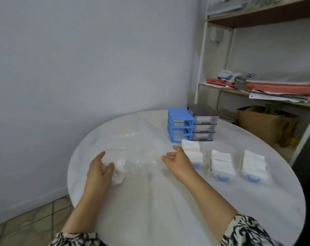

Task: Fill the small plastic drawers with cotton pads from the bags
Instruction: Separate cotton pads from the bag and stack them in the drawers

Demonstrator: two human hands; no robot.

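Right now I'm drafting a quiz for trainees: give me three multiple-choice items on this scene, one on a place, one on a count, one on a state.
1. Where does the blue drawer frame stand?
A. Beside the grey drawer unit
B. On the shelf
C. On the floor

2. How many loose drawers heaped with cotton pads lie on the table?
A. One
B. Three
C. Five

3. How is the right hand?
A. Gripping a drawer
B. Open, holding nothing
C. Clenched in a fist

Answers: 1 A, the two units touch side by side at the table's far edge. 2 B, three white stacks sit in a row. 3 B, its fingers are relaxed above the clear bag.
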